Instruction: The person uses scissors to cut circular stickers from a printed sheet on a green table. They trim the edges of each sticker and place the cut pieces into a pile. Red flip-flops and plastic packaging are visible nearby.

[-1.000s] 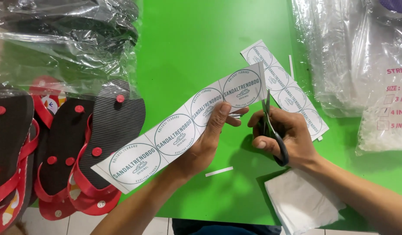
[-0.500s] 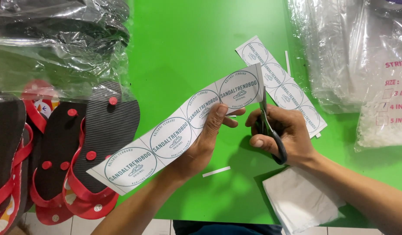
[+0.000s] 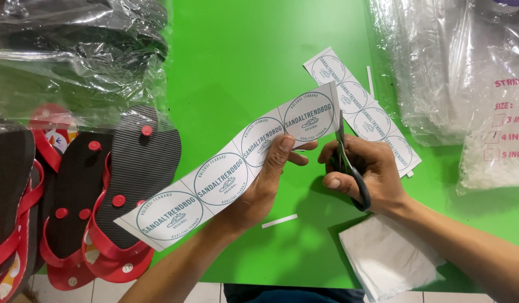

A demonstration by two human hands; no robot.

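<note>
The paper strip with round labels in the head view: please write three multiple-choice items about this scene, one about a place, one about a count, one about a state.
1. Where does the second strip lie?
A. on the green table, beyond the right hand
B. on the sandals
C. under the white cloth

2. How many round labels show on the held strip?
A. two
B. four
C. six

3. What is the state of the scissors?
A. lying flat on the table
B. gripped in the right hand, blades up at the strip's end
C. held in the left hand

Answers:
1 A, it rests flat on the green table behind the right hand.
2 B, four circles run in one row.
3 B, the left hand holds only the strip.
</note>
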